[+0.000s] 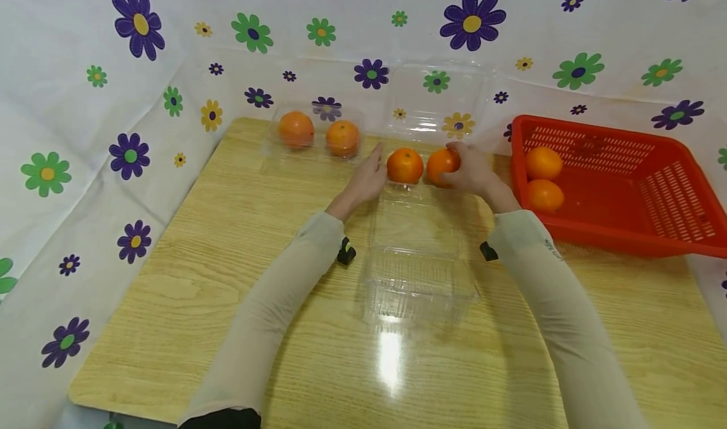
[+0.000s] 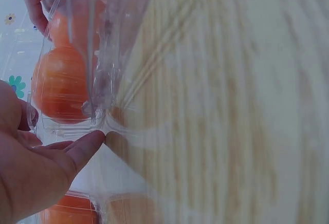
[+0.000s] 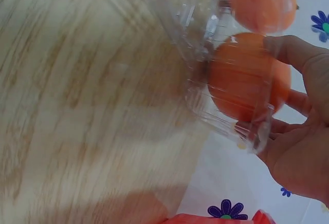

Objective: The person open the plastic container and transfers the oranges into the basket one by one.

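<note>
Flower-printed cloth (image 1: 471, 23) is hanging behind the wood-grain table (image 1: 227, 277). Head view: a clear clamshell container (image 1: 411, 125) is standing open, a left orange (image 1: 405, 166) and a right orange (image 1: 439, 168) sitting inside, while a red plastic basket (image 1: 596, 230) is resting to their right. Left wrist: the left hand (image 1: 370, 176) is touching the container's end, its grip spreading. Right wrist: the right hand (image 1: 472, 169) is curling round the right orange, its grip pinching the fruit.
</note>
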Demonstrator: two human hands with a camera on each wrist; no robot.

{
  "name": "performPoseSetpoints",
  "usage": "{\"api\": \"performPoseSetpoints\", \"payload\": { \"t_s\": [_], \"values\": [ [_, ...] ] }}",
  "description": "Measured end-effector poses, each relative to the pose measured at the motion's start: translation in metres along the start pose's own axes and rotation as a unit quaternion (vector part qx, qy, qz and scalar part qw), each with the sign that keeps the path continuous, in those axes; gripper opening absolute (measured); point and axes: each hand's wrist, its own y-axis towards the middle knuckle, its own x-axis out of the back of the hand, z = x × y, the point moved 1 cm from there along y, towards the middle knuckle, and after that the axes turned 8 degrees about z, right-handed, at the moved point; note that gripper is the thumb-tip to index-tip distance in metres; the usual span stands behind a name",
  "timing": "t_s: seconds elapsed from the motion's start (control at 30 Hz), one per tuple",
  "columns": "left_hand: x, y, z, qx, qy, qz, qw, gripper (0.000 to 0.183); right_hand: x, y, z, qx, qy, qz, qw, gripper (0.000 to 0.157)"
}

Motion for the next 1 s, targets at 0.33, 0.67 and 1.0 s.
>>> {"api": "performPoseSetpoints", "payload": {
  "t_s": [0.33, 0.67, 1.0],
  "values": [
    [0.001, -0.001, 0.001, -0.008, 0.002, 0.024, 0.9997, 0.057, -0.010, 0.006, 0.005, -0.020, -0.041, 0.005, 0.999, 0.085],
    [0.001, 0.000, -0.003, -0.031, 0.032, 0.009, 0.9990, 0.057, -0.014, 0.006, 0.004, -0.017, -0.030, -0.004, 0.999, 0.085],
    [0.001, 0.004, -0.002, -0.051, 0.070, 0.001, 0.9962, 0.054, -0.008, 0.006, 0.005, 0.001, -0.010, -0.021, 1.000, 0.085]
  ]
}}
